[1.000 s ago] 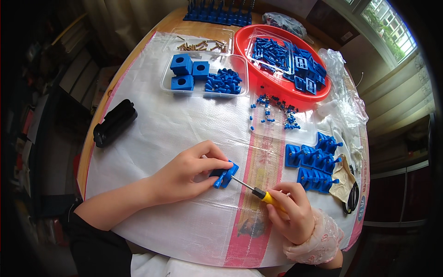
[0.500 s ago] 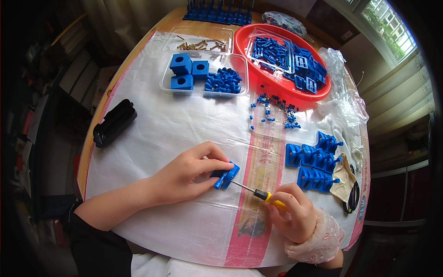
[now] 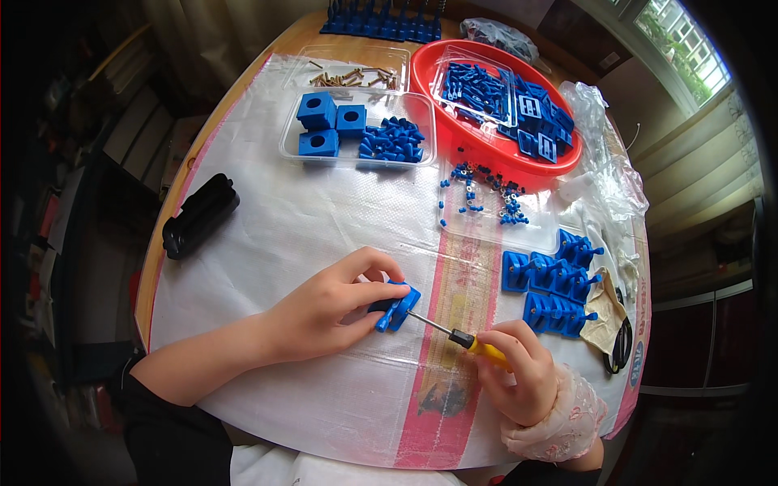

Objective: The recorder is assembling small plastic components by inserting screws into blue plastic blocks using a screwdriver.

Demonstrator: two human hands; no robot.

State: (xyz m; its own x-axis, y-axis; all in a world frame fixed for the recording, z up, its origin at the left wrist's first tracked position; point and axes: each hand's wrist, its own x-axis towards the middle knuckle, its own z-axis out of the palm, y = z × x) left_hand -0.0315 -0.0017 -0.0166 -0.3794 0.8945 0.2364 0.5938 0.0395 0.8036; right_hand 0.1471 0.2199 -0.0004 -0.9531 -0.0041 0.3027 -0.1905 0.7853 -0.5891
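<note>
Between the thumb and fingers of my left hand (image 3: 328, 300) is a small blue plastic bracket (image 3: 403, 309) with a lever-like part, held low over the white sheet. My right hand (image 3: 521, 371) grips a screwdriver (image 3: 489, 351) by its yellow and black handle. The metal shaft points up and left, and its tip meets the right side of the bracket. Whether a screw sits under the tip is too small to tell. To the right, several similar blue assemblies (image 3: 559, 279) stand in rows.
A clear tub (image 3: 288, 154) holds blue blocks and small cone-shaped pieces. Behind it lies a tray of brass-coloured screws (image 3: 348, 78). A red basin (image 3: 417, 77) is full of blue parts. Small fittings (image 3: 506, 202) lie on a clear lid. A black case (image 3: 201, 217) is at left, scissors (image 3: 621, 347) at right.
The screwdriver and my right hand have shifted very slightly, with the handle turned a little in my fingers. My left hand and the bracket stay in place.
</note>
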